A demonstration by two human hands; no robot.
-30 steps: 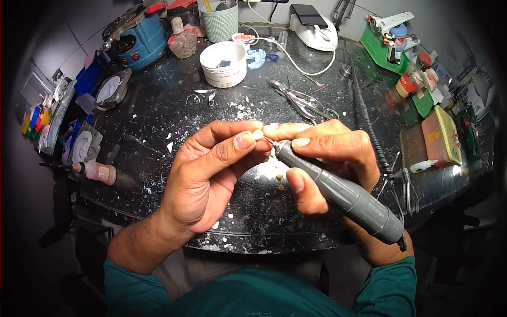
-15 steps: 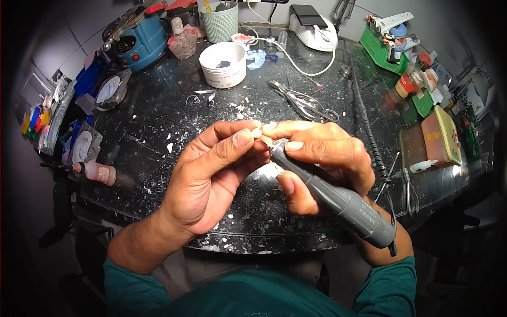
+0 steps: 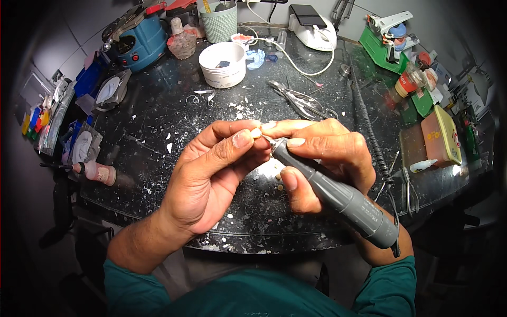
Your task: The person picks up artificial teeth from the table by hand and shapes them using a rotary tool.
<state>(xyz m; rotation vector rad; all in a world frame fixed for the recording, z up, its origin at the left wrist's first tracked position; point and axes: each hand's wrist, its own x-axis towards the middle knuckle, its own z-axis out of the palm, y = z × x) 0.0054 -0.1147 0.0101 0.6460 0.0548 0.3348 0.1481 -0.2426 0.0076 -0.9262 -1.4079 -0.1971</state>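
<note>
Between the thumb and fingers of my left hand [image 3: 208,164] I pinch a small yellowish-white dental crown [image 3: 256,133], shaped like a tooth. My right hand [image 3: 332,158] is wrapped around a dark grey rotary handpiece [image 3: 338,195], tilted with its nose toward the left hand. The slim tip of the tool points at the crown; whether it touches cannot be made out. A black coiled cord [image 3: 364,116] runs beside the right hand, and a cable hangs from the handpiece's rear end. Below the fingers, a few small tan pieces [image 3: 280,182] lie on the table.
White debris litters the black tabletop [image 3: 158,206]. Beyond the hands stand a white tub [image 3: 223,76] and metal pliers-like tools [image 3: 303,103]. A blue machine [image 3: 140,50] is far left, a pink-filled bottle [image 3: 100,173] near left. At right are a plastic box [image 3: 441,137] and pliers [image 3: 409,193].
The right hand and handpiece have shifted slightly to the right, drawing the tip a little away from the crown. My left hand holds nearly still.
</note>
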